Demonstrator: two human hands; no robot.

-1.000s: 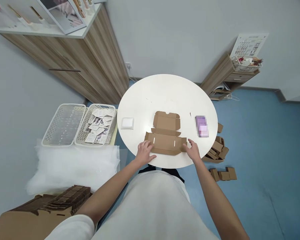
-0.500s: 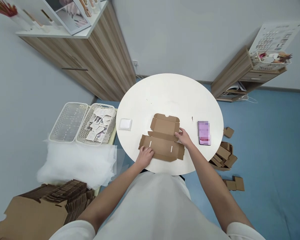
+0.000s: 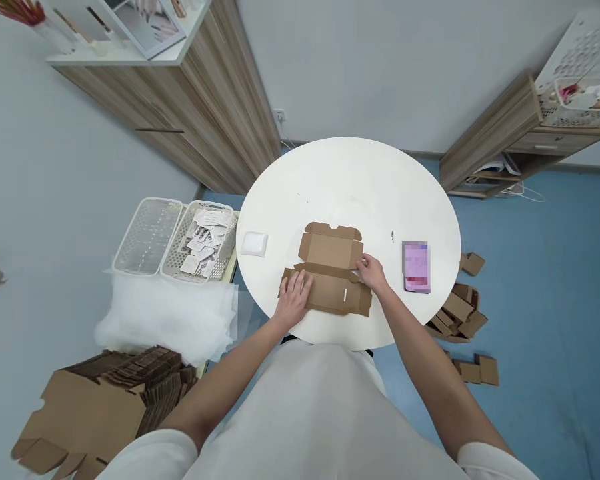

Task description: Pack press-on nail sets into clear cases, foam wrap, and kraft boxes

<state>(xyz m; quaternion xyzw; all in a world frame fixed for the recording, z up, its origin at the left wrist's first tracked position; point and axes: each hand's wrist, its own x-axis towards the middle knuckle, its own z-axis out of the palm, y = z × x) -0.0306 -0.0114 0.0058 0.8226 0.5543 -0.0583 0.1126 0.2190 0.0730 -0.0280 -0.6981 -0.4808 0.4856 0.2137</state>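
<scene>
An unfolded brown cardboard box (image 3: 330, 291) lies on the round white table in front of me, with slots cut in its near panel. My left hand (image 3: 293, 298) presses on the left part of the near panel, fingers stretched out and covering the left slot. At the right end of the fold between the two panels, my right hand (image 3: 371, 271) pinches the cardboard edge between thumb and fingers. The far panel of the box rests beyond the fold, its side flaps partly raised. A small white packet (image 3: 255, 244) sits to the left of the box.
A phone (image 3: 417, 267) lies on the right of the white table (image 3: 350, 180). To the left stand a basket of small packets (image 3: 205, 243), a clear-filled basket (image 3: 147, 237), white foam sheets (image 3: 165, 310) and stacked cardboard (image 3: 90, 407). Folded boxes (image 3: 460, 310) lie on the floor at right.
My left hand has moved forward from the near panel's edge onto its surface, fingers now stretched out. My right hand stays at the fold, which stands slightly higher. The whole view has shifted a little.
</scene>
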